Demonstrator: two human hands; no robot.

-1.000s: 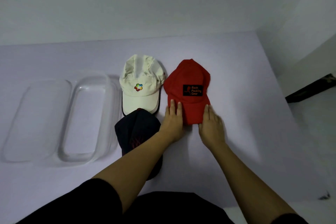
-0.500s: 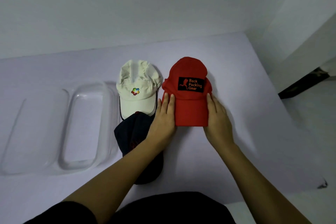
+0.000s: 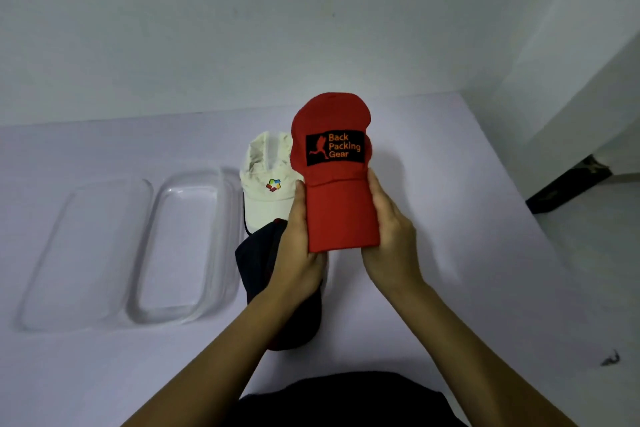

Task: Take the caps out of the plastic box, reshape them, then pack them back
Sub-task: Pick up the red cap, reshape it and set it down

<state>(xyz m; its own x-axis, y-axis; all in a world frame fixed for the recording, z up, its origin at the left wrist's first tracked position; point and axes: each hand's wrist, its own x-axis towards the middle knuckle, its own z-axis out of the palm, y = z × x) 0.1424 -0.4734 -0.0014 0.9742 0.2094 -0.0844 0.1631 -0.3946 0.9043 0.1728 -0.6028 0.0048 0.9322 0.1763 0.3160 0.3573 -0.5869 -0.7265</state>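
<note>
A red cap [image 3: 337, 204] with a black "Back Packing Gear" patch is held up above the table, brim towards me. My left hand [image 3: 298, 246] grips the brim's left edge and my right hand [image 3: 389, 236] grips its right edge. A white cap [image 3: 265, 198] with a small coloured logo lies flat on the table behind my left hand. A dark cap [image 3: 256, 263] lies below it, partly hidden by my left forearm. The clear plastic box [image 3: 225, 246] stands empty to the left of the caps.
The box's clear lid [image 3: 86, 253] lies flat to the left of the box. The pale table [image 3: 485, 253] ends at a wall behind and drops off on the right, where a dark object [image 3: 568, 184] lies on the floor.
Both hands closed on the red cap's brim sides and lifted the cap off the table towards me. The white and dark caps stayed where they were.
</note>
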